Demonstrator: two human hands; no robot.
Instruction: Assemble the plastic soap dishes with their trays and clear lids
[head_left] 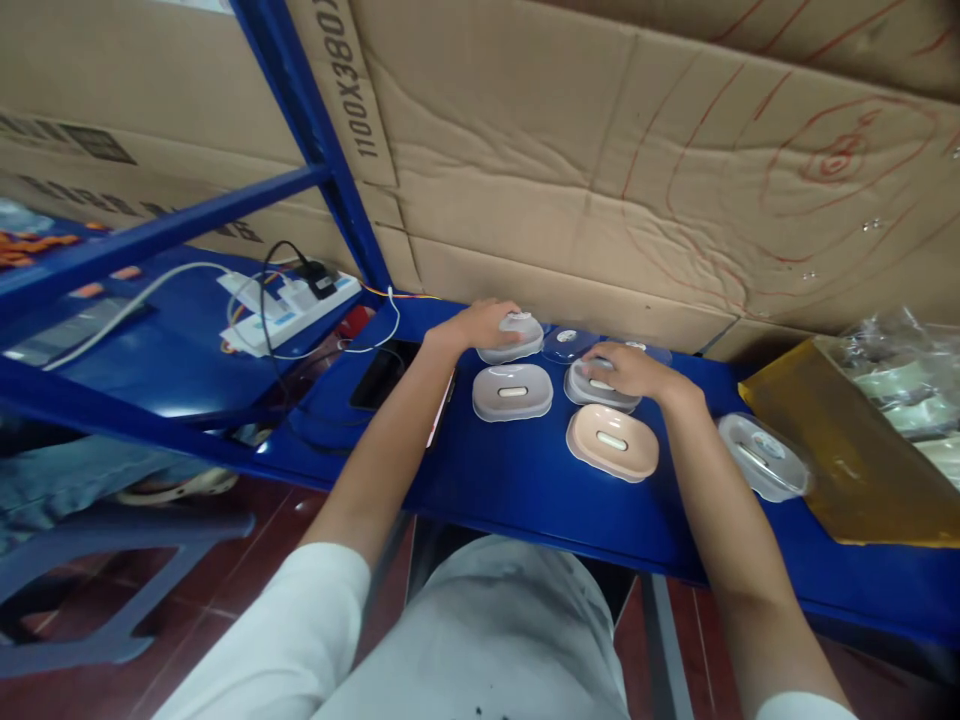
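My left hand (487, 327) is closed around an oval, clear-lidded plastic dish (501, 353) near the back of the blue table, thumb and fingers over its top. To the right, my right hand (626, 370) curls its fingers over a greyish oval dish with a clear cover (600, 397). Directly in front of my left hand lies a grey oval dish (512, 405) with a small pale bar in its middle. A peach oval dish (611, 440) with a similar bar lies in front of my right hand. Behind the hands rests a clear oval piece with a round label (568, 345).
Another lidded dish (765, 460) lies at right beside a yellow-brown box (825, 430) holding plastic-wrapped pale green pieces (900, 385). A phone (384, 375) and cables lie left. A power strip (292, 315), blue frame post (307, 130) and cardboard wall (525, 150) border the table.
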